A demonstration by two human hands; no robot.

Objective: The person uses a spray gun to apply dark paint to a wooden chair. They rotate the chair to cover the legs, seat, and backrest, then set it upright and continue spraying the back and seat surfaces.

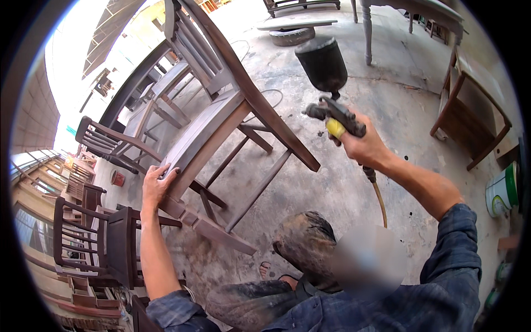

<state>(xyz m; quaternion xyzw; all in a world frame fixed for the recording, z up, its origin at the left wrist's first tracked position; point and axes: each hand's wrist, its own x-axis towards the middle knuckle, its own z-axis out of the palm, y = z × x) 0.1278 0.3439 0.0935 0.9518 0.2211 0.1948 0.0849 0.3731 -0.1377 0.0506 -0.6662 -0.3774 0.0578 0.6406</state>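
Observation:
A dark wooden chair point(243, 113) with a slatted back stands tilted in front of me. My left hand point(157, 185) grips the near edge of its seat point(193, 133), thumb on top and stained dark. In my right hand point(362, 141) is a spray gun point(345, 117) with a dark paint cup point(323, 63) on top, to the right of the chair's back leg. Yellow wrapping shows on the gun beside my fingers. From its handle a tan hose point(379, 202) runs down toward my lap.
Several more wooden chairs point(94, 238) stand at the left. A brown wooden piece point(470, 116) leans at the right, near a white and green bucket point(502, 190). Beyond lie a tire point(292, 36) with a board on it and a grey table point(412, 8). A small red pot point(116, 177) sits at left.

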